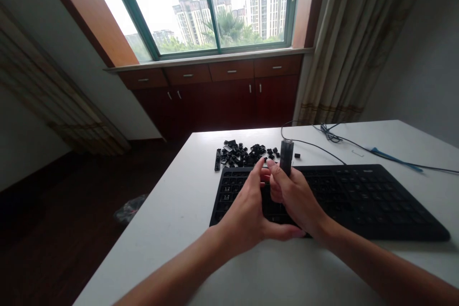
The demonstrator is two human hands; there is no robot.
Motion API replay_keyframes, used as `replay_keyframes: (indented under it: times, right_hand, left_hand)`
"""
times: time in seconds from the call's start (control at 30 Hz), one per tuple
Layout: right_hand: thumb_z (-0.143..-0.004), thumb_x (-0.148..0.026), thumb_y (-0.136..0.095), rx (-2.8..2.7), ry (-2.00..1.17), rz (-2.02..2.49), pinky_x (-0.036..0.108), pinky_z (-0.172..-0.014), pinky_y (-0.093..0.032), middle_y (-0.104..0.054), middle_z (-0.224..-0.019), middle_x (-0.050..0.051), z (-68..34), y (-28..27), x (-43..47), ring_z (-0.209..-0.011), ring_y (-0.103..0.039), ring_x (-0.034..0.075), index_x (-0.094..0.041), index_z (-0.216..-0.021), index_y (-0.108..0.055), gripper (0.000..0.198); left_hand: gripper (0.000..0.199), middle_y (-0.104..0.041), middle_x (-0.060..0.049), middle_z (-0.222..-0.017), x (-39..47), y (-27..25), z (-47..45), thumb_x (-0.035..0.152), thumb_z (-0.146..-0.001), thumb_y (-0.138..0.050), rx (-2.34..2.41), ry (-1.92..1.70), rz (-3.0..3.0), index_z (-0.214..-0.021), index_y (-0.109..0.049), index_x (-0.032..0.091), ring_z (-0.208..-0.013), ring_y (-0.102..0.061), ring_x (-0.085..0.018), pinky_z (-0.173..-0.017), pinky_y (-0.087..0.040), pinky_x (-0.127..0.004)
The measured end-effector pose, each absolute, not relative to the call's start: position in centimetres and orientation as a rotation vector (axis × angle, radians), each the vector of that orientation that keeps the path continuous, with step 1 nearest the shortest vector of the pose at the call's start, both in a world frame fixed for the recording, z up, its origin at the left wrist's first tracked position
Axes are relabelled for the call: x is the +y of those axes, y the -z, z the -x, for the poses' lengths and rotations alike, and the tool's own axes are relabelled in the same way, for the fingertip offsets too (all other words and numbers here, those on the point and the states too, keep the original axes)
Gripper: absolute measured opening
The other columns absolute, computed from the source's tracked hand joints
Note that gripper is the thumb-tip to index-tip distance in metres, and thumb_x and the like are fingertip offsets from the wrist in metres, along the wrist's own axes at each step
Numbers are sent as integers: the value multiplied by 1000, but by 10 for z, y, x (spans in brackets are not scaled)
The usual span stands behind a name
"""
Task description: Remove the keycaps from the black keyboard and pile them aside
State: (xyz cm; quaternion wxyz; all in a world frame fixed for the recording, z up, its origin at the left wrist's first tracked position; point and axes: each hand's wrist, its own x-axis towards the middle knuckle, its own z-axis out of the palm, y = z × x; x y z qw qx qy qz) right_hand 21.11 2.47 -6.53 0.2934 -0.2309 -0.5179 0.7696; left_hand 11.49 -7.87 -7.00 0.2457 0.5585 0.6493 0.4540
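R hand (292, 191) fisted round near-upright dark handle (286, 155) over kbd (344, 196) — long axis L-to-R; L hand (249, 210) nearer kbd's L end — thumb & fingers wide apart.

Curtains (344, 43), a window (215, 19) and wooden cabinets (222, 100) suggest a home.

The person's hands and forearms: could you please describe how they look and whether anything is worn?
The left hand and right hand are bare, without gloves. No sleeve, watch or bracelet shows on the left forearm or the right forearm.
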Motion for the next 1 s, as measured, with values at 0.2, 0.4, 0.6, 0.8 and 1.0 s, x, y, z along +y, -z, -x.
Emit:
replay_keyframes:
  times: [0.2,0.4,0.6,0.8,1.0]
  right_hand:
    - [-90,-50,-68,-1565,-1873,468,25,-48,-35,-42,-60,-5,-210,69,16,-54,-36,11,-20,-68,-50,42]
    - [-94,-46,-66,-1509,-1894,328,27,-51,-33,-38,-63,-4,-216,70,13,-58,-34,12,-20,-67,-49,41]
    - [-95,-43,-66,-1391,-1960,240,27,-46,-27,-33,-55,-6,-210,72,16,-50,-27,10,-22,-59,-37,50]
    - [-94,-39,-67,-1260,-2075,279,25,-43,-23,-31,-50,-7,-208,68,22,-46,-25,8,-21,-54,-39,52]
    - [-83,-30,-75,-1036,-2116,399,24,-38,-15,-29,-45,-10,-222,55,45,-39,-18,6,-22,-55,-39,46]
  left_hand:
    - [139,-22,-23,-165,-81,80,-150,58,-62,-93,1710,-1442,-1298,-162,-3,19,-155,-20,-42,-127,-26,-56]
    - [132,-27,-22,-161,-75,81,-167,58,-59,-94,1804,-1477,-1271,-155,-12,20,-154,-23,-42,-126,-28,-57]
    - [122,-41,-22,-150,-74,77,-166,54,-63,-93,1752,-1494,-1191,-152,-19,18,-145,-39,-41,-120,-39,-55]
    - [126,-38,-19,-156,-76,70,-145,47,-65,-94,1677,-1348,-1420,-159,-14,21,-144,-41,-37,-120,-41,-49]
    - [88,-59,-14,-137,-75,62,-95,49,-73,-89,1733,-928,-2043,-145,-49,21,-126,-56,-33,-110,-48,-49]
